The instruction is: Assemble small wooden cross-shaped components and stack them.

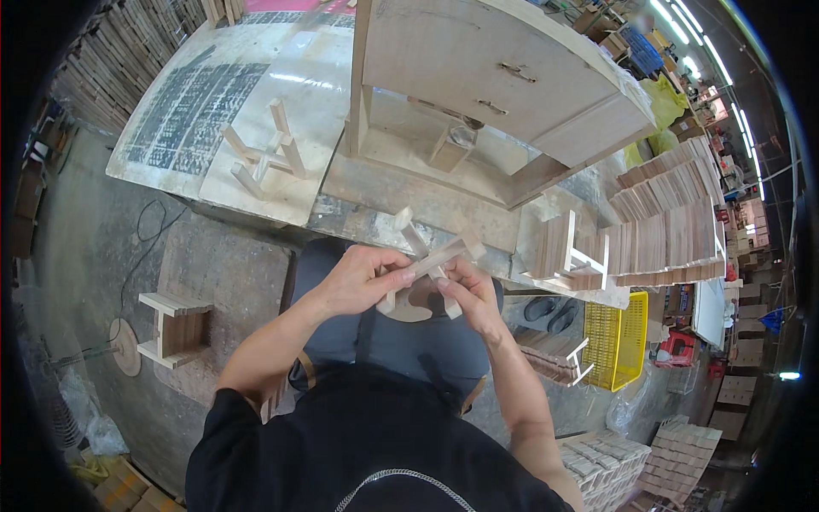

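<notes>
Above my lap, both hands hold a small pale wooden frame made of short bars joined crosswise, with several leg-like ends sticking out. My left hand pinches it where the bars meet. My right hand grips the other side, its thumb against a short bar end. The fingers partly cover the joint. A similar wooden frame stands, legs up, on the workbench at the far left. Beyond my hands, a small wooden box with a round container at its top sits under the large wooden cabinet-like stand.
Stacked wooden slats line the bench's right side, beside white-edged wooden frames. A yellow plastic crate and dark sandals are below. On the left floor are a wooden stool-like piece and a black cable.
</notes>
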`<state>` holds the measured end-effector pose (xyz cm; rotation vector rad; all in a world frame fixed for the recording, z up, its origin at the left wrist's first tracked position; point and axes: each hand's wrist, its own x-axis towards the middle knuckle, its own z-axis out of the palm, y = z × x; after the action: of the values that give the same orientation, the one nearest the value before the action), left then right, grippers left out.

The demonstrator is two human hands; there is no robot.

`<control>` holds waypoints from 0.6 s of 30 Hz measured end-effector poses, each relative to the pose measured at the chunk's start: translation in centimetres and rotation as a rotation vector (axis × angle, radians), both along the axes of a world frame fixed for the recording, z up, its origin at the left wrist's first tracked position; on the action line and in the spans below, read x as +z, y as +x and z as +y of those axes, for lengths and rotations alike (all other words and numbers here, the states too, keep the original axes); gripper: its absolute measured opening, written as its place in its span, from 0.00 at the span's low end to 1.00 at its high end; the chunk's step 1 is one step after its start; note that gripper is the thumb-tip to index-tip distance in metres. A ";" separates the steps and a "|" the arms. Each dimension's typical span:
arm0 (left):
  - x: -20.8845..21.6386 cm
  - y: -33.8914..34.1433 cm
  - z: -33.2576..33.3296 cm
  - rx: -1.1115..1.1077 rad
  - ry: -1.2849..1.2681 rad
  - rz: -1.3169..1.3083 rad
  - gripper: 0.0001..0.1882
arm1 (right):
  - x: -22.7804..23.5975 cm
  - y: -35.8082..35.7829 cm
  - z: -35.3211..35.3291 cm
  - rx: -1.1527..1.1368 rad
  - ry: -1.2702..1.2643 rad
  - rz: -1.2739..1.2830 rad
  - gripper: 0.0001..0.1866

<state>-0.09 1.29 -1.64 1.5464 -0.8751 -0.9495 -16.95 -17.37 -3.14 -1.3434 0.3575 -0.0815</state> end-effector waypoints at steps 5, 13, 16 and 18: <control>-1.2 1.5 -0.5 -0.033 -0.020 0.167 0.15 | -0.4 1.2 0.1 -0.028 -0.021 -0.050 0.10; 0.2 3.4 -1.6 -0.095 0.009 0.156 0.14 | -0.6 2.6 -0.3 -0.102 0.046 -0.128 0.08; 1.2 3.0 -1.9 -0.062 -0.008 0.136 0.14 | -0.4 2.6 -0.5 -0.142 0.010 -0.113 0.10; 1.6 3.0 -2.0 -0.077 0.004 0.124 0.14 | -0.4 2.6 -0.6 -0.150 0.053 -0.162 0.10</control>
<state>2.86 -0.69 0.01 1.4497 -0.8493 -1.0912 -14.34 -17.96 -3.54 -1.2468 0.3202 -0.3020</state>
